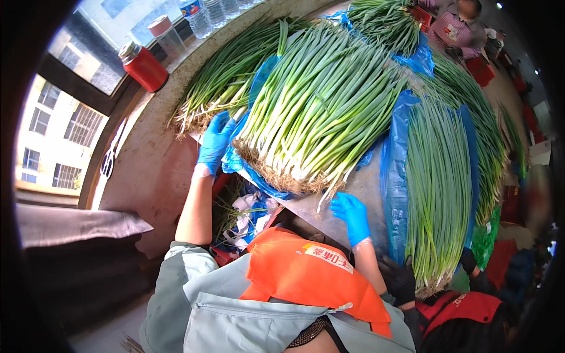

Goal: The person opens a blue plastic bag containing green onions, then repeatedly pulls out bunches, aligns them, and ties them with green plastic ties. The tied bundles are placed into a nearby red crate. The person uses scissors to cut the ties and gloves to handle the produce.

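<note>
A broad pile of scallions (326,101) lies on blue plastic sheeting (233,159), with its white stems and brown roots towards me. My left hand (215,143), in a blue glove, is at the left edge of this pile, beside the plastic. Its fingertips are near a pale stem; whether they grip anything is unclear. My right hand (352,216), also blue-gloved, hovers at the front of the grey table (371,187), just below the root ends. Its fingers are slightly bent and apart, with nothing seen in them. A few stems stick out of the pile close to it.
More scallions (238,70) lie at the back left. On the right, a co-worker's dark-gloved hand (399,276) touches a bundle in blue plastic (435,185). A red flask (145,68) and several water bottles line the window sill. Below the table is a bin with scraps (247,216).
</note>
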The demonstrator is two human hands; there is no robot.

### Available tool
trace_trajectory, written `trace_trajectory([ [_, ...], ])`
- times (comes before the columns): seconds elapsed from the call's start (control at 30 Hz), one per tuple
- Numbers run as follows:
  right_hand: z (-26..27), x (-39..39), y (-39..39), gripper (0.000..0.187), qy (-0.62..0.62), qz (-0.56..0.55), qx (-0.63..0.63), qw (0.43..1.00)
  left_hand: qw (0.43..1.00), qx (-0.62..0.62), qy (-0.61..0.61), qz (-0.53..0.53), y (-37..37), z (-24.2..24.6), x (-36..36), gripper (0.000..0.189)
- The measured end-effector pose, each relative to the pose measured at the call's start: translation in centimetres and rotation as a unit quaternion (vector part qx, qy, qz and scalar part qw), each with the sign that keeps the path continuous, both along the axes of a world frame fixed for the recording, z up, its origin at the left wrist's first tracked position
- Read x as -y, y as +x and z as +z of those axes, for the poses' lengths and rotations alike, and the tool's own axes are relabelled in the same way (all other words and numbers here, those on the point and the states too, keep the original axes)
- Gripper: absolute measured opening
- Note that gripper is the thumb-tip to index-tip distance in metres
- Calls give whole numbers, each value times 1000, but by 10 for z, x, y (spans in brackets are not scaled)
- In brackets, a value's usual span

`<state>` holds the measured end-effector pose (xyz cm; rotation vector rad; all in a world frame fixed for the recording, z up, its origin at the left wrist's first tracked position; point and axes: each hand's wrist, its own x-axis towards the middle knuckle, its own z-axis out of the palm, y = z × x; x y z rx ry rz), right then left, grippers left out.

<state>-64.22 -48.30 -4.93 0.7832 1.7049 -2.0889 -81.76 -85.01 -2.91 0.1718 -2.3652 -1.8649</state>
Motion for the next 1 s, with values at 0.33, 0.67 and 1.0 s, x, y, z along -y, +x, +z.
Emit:
trace_trajectory([
  [0.33,-19,10,-81,25,426,3,-73,902,976,110,131,-131,-28,27,-31,18],
  [0.67,20,-40,-87,19,79,-258,-78,960,908,178,182,-332,6,50,-96,25],
  [1.0,-30,-46,-85,32,79,-239,-41,967,910,192,110,-350,50,81,-111,25],
])
